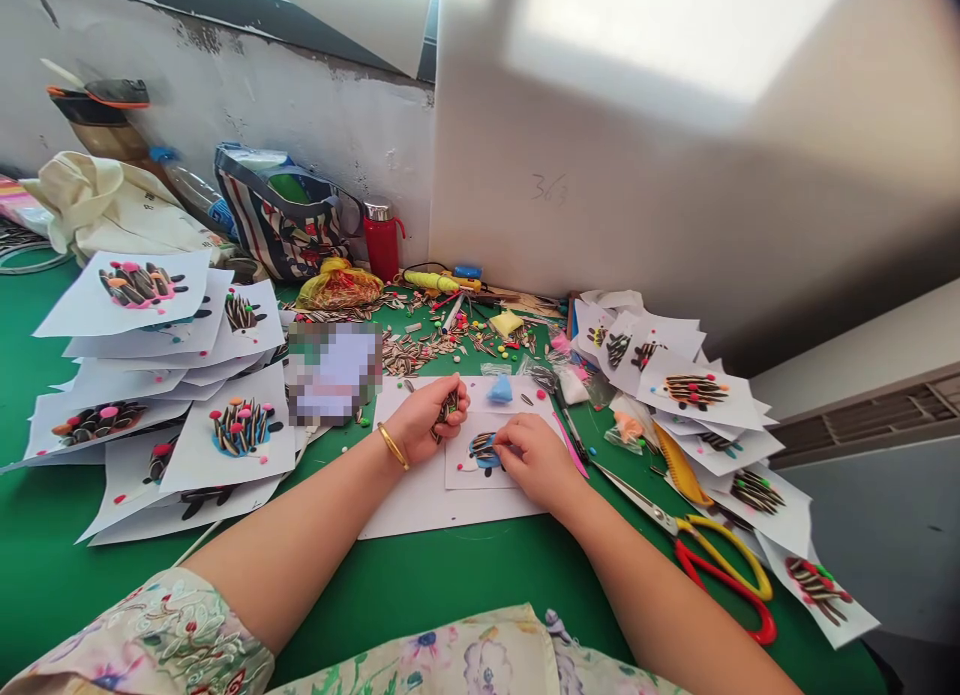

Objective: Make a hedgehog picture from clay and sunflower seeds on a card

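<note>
My left hand (429, 417), with a gold bangle on the wrist, is closed round a bunch of striped sunflower seeds (448, 409). My right hand (531, 457) pinches a seed against a blue clay shape (484, 449) on a small white card (466, 467). The card lies on a larger white sheet (420, 505) on the green table. A lump of light blue clay (500, 388) sits just beyond the card.
Stacks of finished seed-and-clay cards lie at left (240, 430) and right (697, 387). Red-and-yellow scissors (712, 560) rest right of my right arm. Loose seeds (409, 353), a red flask (381, 237), a striped bag (281, 215) and a white wall stand behind.
</note>
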Demonstrator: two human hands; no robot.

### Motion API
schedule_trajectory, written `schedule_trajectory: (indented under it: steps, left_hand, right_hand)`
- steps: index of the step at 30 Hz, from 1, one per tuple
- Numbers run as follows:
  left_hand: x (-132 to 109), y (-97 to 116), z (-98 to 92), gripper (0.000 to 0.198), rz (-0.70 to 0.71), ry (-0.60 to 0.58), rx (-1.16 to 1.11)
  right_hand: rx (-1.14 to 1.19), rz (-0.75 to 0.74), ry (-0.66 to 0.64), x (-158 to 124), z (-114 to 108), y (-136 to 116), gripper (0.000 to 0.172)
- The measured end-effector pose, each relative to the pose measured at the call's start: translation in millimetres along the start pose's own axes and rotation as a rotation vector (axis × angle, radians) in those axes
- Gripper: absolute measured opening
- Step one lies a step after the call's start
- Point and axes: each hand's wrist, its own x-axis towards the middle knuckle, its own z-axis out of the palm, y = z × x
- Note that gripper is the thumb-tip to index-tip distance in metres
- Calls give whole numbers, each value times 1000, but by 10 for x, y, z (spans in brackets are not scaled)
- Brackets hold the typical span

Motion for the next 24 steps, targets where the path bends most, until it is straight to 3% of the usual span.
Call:
schedule_trajectory:
  steps: [11, 17, 24]
  left_hand:
    - [9, -6, -21, 23, 3, -19, -1]
    - [4, -2, -26, 24, 6, -21, -3]
    - [10, -10, -36, 29, 8, -20, 6]
  right_hand:
    - [-166, -75, -20, -5, -36, -55, 11]
    - [-115, -85, 93, -2, -172, -120, 12]
    - [-133, -128, 129, 328, -277, -281, 16]
